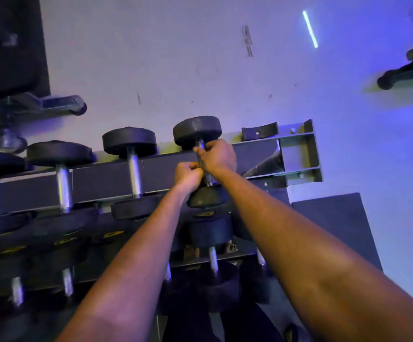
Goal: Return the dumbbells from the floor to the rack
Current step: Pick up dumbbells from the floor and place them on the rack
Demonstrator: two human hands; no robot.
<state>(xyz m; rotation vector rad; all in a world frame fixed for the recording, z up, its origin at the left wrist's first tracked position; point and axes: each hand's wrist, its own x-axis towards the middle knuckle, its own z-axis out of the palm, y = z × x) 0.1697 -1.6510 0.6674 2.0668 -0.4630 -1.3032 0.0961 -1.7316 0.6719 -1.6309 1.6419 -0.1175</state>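
A black round-headed dumbbell [197, 130] with a steel handle lies across the top tier of the grey rack [299, 154], near its right end. Both my hands grip its handle: my left hand [188, 174] near the closer head, my right hand [217, 155] just beyond it by the far head. Three more dumbbells [129, 140] lie side by side on the same tier to the left. One empty black cradle [259, 130] sits right of the held dumbbell.
Lower tiers hold several more dumbbells [211, 233], some with yellow marks. A bench base with a wheel [60, 104] stands at the upper left. Another machine foot [407, 70] is at the upper right on pale floor. A dark mat [336, 218] lies right of the rack.
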